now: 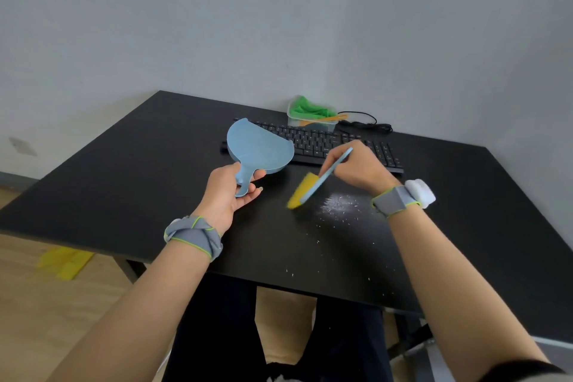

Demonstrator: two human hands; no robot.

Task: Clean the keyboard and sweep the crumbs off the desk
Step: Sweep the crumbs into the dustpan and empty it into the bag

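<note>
My left hand (pixel 231 192) grips the handle of a light blue dustpan (pixel 259 149), whose pan is raised and tilted in front of the left end of the black keyboard (pixel 322 141). My right hand (pixel 356 164) holds the blue handle of a small brush (pixel 310 187); its yellow bristles point down-left at the black desk (pixel 124 183). A heap of white crumbs (pixel 339 205) lies just right of the bristles, below my right hand. Scattered crumbs trail from it toward the desk's near edge.
Behind the keyboard stands a clear container (pixel 311 116) with a green cloth and an orange tool in it. The keyboard's black cable (pixel 364 124) is coiled at the back right. A grey wall is close behind the desk. A yellow object (pixel 66 262) lies on the wooden floor at left.
</note>
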